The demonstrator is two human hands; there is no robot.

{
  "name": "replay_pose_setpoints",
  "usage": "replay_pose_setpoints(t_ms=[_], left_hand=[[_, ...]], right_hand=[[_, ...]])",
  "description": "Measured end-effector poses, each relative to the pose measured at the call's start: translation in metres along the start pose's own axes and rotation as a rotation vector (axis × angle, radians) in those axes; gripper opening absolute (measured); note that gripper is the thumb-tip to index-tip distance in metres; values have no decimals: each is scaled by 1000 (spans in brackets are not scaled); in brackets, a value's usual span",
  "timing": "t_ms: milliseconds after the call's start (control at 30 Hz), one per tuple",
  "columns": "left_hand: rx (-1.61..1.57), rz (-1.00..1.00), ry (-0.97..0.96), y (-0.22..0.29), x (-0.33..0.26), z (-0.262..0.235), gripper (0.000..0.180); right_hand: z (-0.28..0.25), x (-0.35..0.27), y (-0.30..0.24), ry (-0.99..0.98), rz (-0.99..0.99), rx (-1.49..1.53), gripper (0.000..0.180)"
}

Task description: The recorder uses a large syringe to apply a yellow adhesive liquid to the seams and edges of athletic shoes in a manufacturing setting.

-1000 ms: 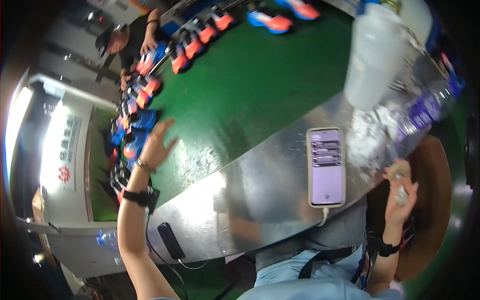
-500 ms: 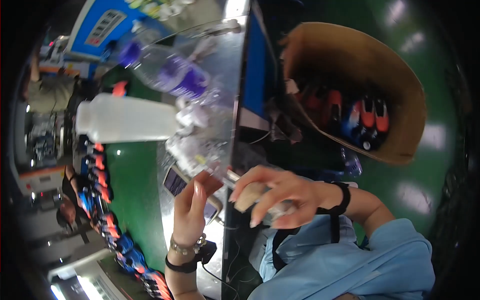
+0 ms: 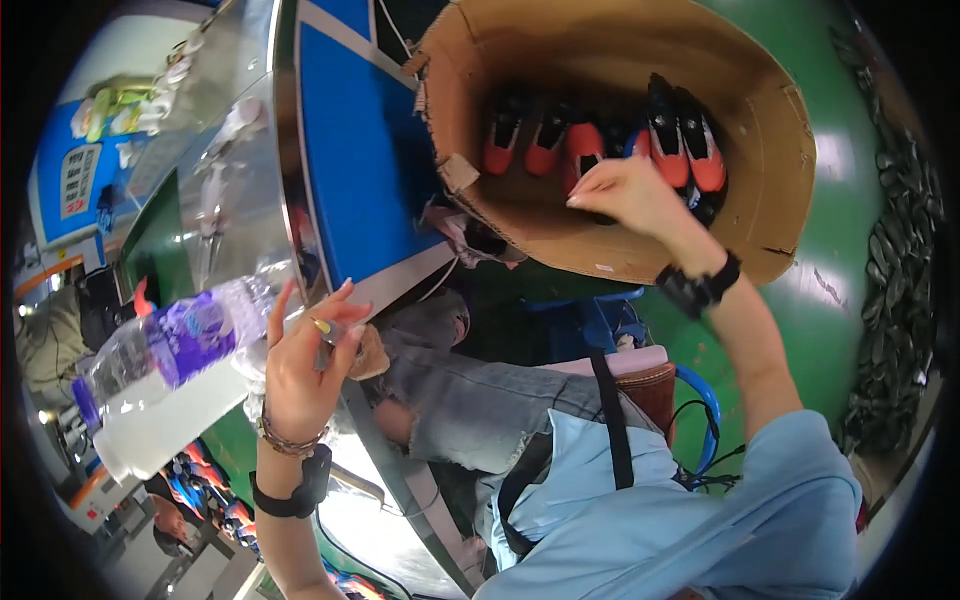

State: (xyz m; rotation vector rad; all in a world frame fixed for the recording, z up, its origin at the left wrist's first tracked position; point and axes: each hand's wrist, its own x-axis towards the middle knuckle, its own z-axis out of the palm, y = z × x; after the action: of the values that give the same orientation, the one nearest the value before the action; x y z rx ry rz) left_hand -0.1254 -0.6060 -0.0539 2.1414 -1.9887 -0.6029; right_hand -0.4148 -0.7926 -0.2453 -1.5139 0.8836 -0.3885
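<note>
My right hand (image 3: 625, 195) reaches into a large cardboard box (image 3: 770, 150) on the green floor. Its bent fingers rest over black and orange handled pieces (image 3: 680, 140) that stand in a row inside; whether it grips one is hidden. My left hand (image 3: 300, 365) is raised by the edge of the shiny metal table (image 3: 240, 200), pinching a small pale object (image 3: 328, 330) between thumb and fingers. Both wrists wear black bands. A clear plastic bottle with a purple label (image 3: 185, 335) lies just left of my left hand.
A white plastic jug (image 3: 160, 425) lies below the bottle. A blue panel (image 3: 350, 150) runs beside the table. Dark metal parts (image 3: 900, 250) are piled along the floor at right. Another person (image 3: 170, 515) sits by orange and blue items at lower left.
My view has swung from the table and green belt toward the box. My right hand left the table edge and went into the box. My left hand lifted off the belt.
</note>
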Motion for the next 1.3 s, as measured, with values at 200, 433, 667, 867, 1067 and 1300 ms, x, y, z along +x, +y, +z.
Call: replay_pose_setpoints(t_ms=[200, 433, 667, 867, 1067, 1300], left_hand=[[216, 64, 1, -10, 20, 16, 10], [359, 41, -17, -2, 33, 26, 18], [437, -56, -32, -9, 28, 35, 23], [523, -49, -143, -2, 34, 27, 15], [536, -52, -131, -5, 36, 33, 13], [521, -65, -144, -8, 35, 36, 15]], right_hand=[[-115, 29, 113, 116, 376, -651, 38], [-173, 75, 224, 265, 527, -948, 34], [-206, 121, 267, 71, 633, -1302, 67], [-207, 141, 310, -174, 775, -1350, 69], [-229, 126, 296, -245, 630, -1426, 66], [-238, 85, 275, -398, 136, -1069, 67]])
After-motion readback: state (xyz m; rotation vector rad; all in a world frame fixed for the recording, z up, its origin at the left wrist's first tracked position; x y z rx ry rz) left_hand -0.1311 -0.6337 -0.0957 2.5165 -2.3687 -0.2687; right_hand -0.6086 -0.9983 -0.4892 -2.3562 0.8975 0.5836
